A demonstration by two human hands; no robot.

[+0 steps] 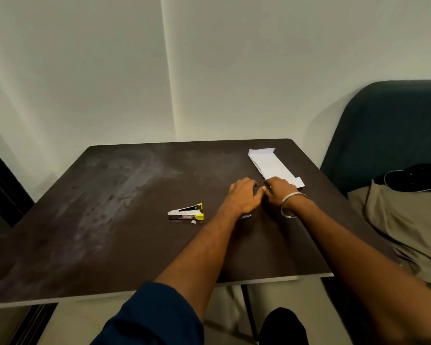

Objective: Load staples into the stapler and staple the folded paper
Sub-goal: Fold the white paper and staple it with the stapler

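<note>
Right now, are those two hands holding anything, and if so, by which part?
It cannot be told. The left hand and right hand meet fingertip to fingertip, hiding whatever lies between them. The stapler lies untouched.

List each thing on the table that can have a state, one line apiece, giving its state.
stapler: lying on the table, open, untouched
folded paper: flat at the far right, not held
left hand: down on the table, fingers curled, contents hidden
right hand: meeting the left hand, contents hidden
table: smudged

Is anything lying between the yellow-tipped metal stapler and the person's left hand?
No: the head view shows only bare dark tabletop between stapler and left hand.
</note>
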